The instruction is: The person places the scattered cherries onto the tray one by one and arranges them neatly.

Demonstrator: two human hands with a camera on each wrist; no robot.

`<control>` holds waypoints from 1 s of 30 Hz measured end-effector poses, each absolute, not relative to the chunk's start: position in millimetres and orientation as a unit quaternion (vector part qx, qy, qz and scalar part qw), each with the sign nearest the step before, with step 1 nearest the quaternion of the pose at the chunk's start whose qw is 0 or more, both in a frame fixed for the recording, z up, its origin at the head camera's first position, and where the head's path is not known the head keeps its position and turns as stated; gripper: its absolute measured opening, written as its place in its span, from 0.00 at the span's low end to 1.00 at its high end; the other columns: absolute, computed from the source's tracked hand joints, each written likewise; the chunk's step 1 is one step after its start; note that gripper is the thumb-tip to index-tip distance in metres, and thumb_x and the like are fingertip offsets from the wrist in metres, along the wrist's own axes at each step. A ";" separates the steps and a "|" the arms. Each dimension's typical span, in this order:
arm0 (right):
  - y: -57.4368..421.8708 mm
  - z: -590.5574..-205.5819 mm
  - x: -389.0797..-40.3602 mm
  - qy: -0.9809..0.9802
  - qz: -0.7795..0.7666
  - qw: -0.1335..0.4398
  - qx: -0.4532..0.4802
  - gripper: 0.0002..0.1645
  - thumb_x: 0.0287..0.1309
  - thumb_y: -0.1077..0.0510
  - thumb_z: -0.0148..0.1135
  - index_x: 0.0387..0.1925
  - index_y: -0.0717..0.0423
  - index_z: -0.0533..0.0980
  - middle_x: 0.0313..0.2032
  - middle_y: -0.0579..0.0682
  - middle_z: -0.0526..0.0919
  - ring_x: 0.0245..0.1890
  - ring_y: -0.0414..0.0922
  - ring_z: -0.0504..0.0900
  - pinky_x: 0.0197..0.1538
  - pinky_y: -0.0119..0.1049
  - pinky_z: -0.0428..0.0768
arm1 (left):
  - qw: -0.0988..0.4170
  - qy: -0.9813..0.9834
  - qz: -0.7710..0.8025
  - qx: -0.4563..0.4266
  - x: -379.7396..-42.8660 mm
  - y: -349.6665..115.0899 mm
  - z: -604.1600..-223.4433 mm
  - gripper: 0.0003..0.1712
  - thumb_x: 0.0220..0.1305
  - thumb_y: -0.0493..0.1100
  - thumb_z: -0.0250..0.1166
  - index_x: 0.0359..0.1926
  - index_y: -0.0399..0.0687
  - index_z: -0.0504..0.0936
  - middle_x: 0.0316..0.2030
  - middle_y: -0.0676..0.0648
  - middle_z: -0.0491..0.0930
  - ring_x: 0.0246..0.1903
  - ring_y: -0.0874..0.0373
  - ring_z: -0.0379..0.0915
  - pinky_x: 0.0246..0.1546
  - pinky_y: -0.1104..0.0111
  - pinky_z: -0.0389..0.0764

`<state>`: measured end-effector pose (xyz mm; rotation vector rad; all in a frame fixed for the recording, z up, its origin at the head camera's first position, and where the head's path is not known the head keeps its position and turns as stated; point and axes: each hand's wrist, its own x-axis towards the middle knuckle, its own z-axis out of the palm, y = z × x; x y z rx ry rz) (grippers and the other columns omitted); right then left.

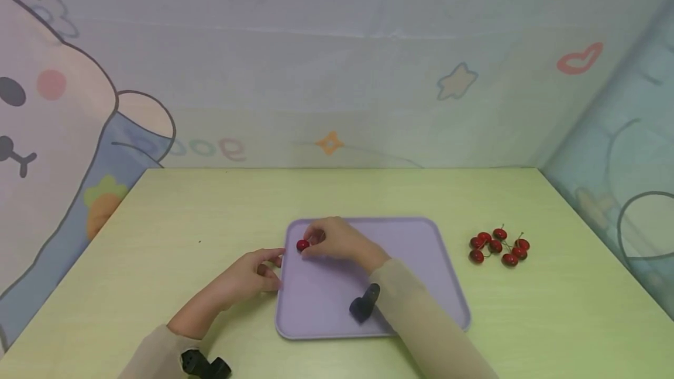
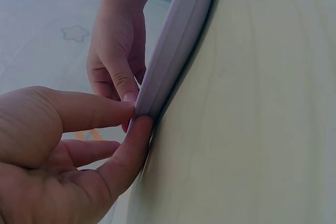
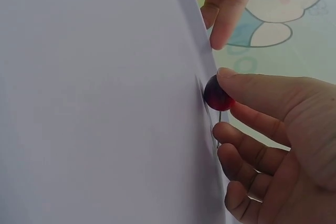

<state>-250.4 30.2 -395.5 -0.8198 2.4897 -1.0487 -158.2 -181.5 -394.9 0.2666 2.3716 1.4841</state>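
My right hand (image 1: 337, 241) is over the far left corner of a pale purple tray (image 1: 421, 274). It pinches a dark red cherry (image 1: 302, 245) between thumb and finger, close above the tray or touching it; I cannot tell which. The cherry's thin stem (image 3: 219, 116) points toward the curled fingers in the right wrist view. My left hand (image 1: 244, 278) is at the tray's left edge, fingertips touching the outside of the rim (image 2: 173, 40). In the head view its thumb and forefinger stand apart along that edge.
Several red cherries (image 1: 495, 246) with stems lie in a loose cluster on the pale wooden table (image 1: 553, 309), right of the tray. A printed cloth backdrop (image 1: 337, 63) rises behind the table. Dark cameras (image 1: 363, 304) are worn on both wrists.
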 end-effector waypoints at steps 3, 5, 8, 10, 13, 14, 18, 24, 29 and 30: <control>33.2 -395.4 -250.5 0.871 -0.368 0.156 -0.285 0.15 0.48 0.54 0.74 0.38 0.53 0.81 0.29 0.44 0.79 0.30 0.39 0.75 0.35 0.30 0.73 | 0.166 0.832 0.520 0.097 -158.9 -182.0 -396.3 0.38 0.54 0.30 0.66 0.66 0.27 0.63 0.51 0.37 0.73 0.38 0.56 0.74 0.34 0.68 0.75; 35.8 -394.3 -250.3 0.871 -0.371 0.152 -0.285 0.15 0.49 0.54 0.73 0.39 0.53 0.81 0.30 0.44 0.80 0.30 0.39 0.76 0.35 0.31 0.75 | 0.169 0.833 0.518 0.095 -159.0 -182.3 -396.5 0.39 0.55 0.31 0.66 0.67 0.28 0.63 0.52 0.37 0.73 0.38 0.56 0.74 0.35 0.67 0.75; 40.5 -389.0 -249.2 0.873 -0.370 0.145 -0.281 0.17 0.50 0.53 0.73 0.42 0.52 0.81 0.32 0.44 0.80 0.31 0.40 0.77 0.36 0.31 0.76 | 0.170 0.835 0.515 0.089 -158.3 -182.8 -396.1 0.39 0.55 0.31 0.66 0.67 0.29 0.63 0.52 0.37 0.73 0.39 0.55 0.74 0.36 0.66 0.75; 44.8 -383.5 -248.5 0.875 -0.370 0.137 -0.281 0.18 0.51 0.52 0.72 0.44 0.53 0.81 0.33 0.45 0.81 0.33 0.41 0.78 0.38 0.32 0.77 | 0.169 0.838 0.513 0.080 -157.4 -183.0 -395.2 0.38 0.55 0.31 0.66 0.67 0.30 0.63 0.52 0.38 0.73 0.39 0.55 0.74 0.36 0.65 0.75; 53.5 -373.0 -248.1 0.878 -0.367 0.121 -0.283 0.20 0.52 0.52 0.71 0.46 0.54 0.80 0.35 0.45 0.81 0.35 0.41 0.77 0.40 0.32 0.76 | 0.164 0.841 0.510 0.074 -156.6 -183.8 -394.1 0.38 0.55 0.30 0.66 0.67 0.30 0.64 0.52 0.38 0.73 0.39 0.55 0.73 0.36 0.65 0.75; 57.0 -369.7 -248.0 0.879 -0.366 0.115 -0.283 0.20 0.53 0.52 0.71 0.47 0.55 0.80 0.36 0.45 0.81 0.36 0.41 0.77 0.41 0.32 0.76 | 0.163 0.842 0.510 0.076 -156.2 -184.3 -393.5 0.38 0.55 0.30 0.66 0.67 0.29 0.63 0.52 0.38 0.73 0.39 0.55 0.73 0.36 0.66 0.75; 74.1 -360.2 -247.7 0.885 -0.364 0.090 -0.276 0.21 0.53 0.51 0.70 0.47 0.54 0.80 0.36 0.44 0.80 0.37 0.42 0.76 0.42 0.34 0.74 | 0.158 0.840 0.512 0.088 -154.8 -186.1 -392.9 0.39 0.55 0.30 0.66 0.67 0.27 0.62 0.51 0.37 0.73 0.38 0.55 0.73 0.35 0.67 0.75; 102.8 -352.7 -245.5 0.890 -0.363 0.061 -0.269 0.20 0.53 0.50 0.70 0.47 0.54 0.80 0.36 0.44 0.80 0.38 0.42 0.76 0.41 0.36 0.75 | 0.160 0.841 0.511 0.078 -154.6 -188.9 -395.5 0.39 0.54 0.30 0.66 0.67 0.28 0.63 0.51 0.38 0.73 0.39 0.56 0.73 0.36 0.68 0.75; 127.2 -342.3 -240.5 0.893 -0.361 0.032 -0.267 0.18 0.54 0.52 0.69 0.46 0.54 0.80 0.37 0.47 0.81 0.38 0.42 0.76 0.39 0.36 0.75 | 0.157 0.841 0.511 0.085 -154.5 -190.8 -397.8 0.40 0.54 0.30 0.66 0.67 0.26 0.62 0.51 0.37 0.73 0.38 0.56 0.73 0.34 0.69 0.75; 132.3 -340.4 -239.6 0.894 -0.361 0.027 -0.264 0.18 0.54 0.52 0.69 0.46 0.53 0.80 0.38 0.47 0.81 0.38 0.43 0.76 0.39 0.36 0.75 | 0.157 0.841 0.512 0.084 -154.1 -190.9 -397.9 0.40 0.54 0.30 0.66 0.67 0.26 0.61 0.51 0.37 0.73 0.38 0.56 0.73 0.34 0.69 0.75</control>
